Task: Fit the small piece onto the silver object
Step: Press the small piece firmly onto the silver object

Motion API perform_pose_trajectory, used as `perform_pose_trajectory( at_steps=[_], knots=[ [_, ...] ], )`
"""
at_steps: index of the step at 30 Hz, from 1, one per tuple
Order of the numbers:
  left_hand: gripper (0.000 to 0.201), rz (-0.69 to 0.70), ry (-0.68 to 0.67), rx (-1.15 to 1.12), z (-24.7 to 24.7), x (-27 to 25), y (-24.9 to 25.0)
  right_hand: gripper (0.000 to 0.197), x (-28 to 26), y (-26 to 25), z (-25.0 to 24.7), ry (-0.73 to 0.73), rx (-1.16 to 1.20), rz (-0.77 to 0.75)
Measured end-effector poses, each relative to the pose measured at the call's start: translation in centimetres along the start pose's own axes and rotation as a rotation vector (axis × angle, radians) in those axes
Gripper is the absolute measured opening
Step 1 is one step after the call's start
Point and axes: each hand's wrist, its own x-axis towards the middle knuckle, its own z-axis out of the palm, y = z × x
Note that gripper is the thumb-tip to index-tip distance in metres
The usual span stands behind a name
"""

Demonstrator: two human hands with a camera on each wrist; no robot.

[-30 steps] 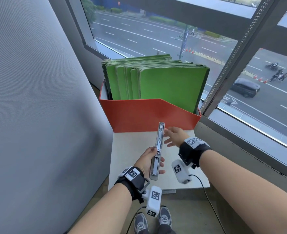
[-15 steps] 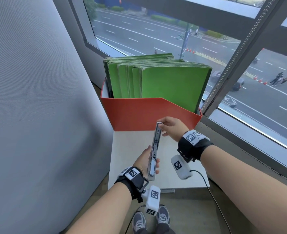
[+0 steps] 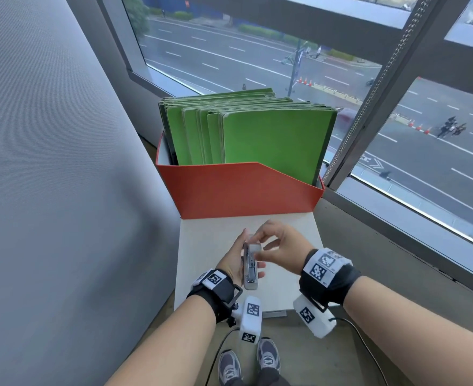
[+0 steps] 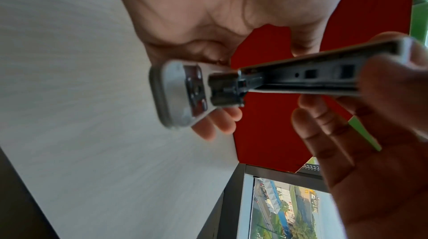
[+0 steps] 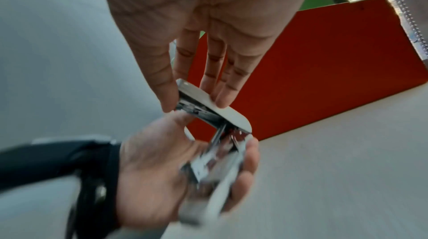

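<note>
Head view, lower middle of frame: both hands meet over the pale counter (image 3: 285,280), just in front of an orange file box (image 3: 238,190) packed with upright green folders (image 3: 271,140).

Left hand (image 3: 233,264) holds the silver object (image 3: 249,271), a long narrow metal body, edge-up in the palm with fingers curled round its lower half. In the left wrist view the same object (image 4: 301,81) runs across the middle of the frame with a dark channel along its open side, square cut-outs visible, and a rounded grey end-plate at its left end. Motion blur softens the detail.

Right hand (image 3: 281,250) sits to the right of the left hand, thumb and fingers pinching at the far upper end of the object. A small pale piece (image 3: 254,247) shows between those fingertips in the head view, touching the top of the silver body. Whether it is seated or only resting against it, cannot tell.

Right wrist view: right hand (image 5: 208,23) fills the top of the frame, thumb on one side and fingers (image 5: 222,85) on the other, clamped on a flat silver arm (image 5: 208,103) that angles down to the blurred metal body in the left hand (image 5: 162,169) at lower centre.

Window (image 3: 257,57) and a street fill the upper frame; a grey panel (image 3: 48,190) covers the left side. Shoes (image 3: 249,363) at bottom centre.
</note>
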Motion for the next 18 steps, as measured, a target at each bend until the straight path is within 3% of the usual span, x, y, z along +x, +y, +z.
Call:
perform_pose_trajectory(
  at_steps=[2,4,8,12,14,18],
  knots=[
    [0.040,0.025,-0.053,-0.047,0.1,-0.1,0.1,0.019,-0.9,0.5,0.8,-0.039,-0.066,-0.047],
    [0.019,0.065,-0.023,-0.058,0.2,0.1,0.2,0.021,-1.6,1.3,1.5,-0.032,-0.062,-0.038],
    [0.021,0.167,0.031,-0.011,0.1,0.6,0.2,0.025,-2.3,3.8,2.1,0.108,0.133,0.241],
    [0.025,0.201,0.008,-0.027,0.2,0.8,0.0,0.036,-2.4,5.0,3.4,-0.032,0.540,0.531],
    [0.028,0.204,0.003,-0.029,0.1,1.1,-0.2,0.029,-2.4,5.0,3.7,-0.047,0.679,0.542],
    [0.028,0.210,-0.006,-0.027,0.0,1.2,-0.2,0.018,-2.3,5.2,3.9,-0.032,0.709,0.514]
  ],
)
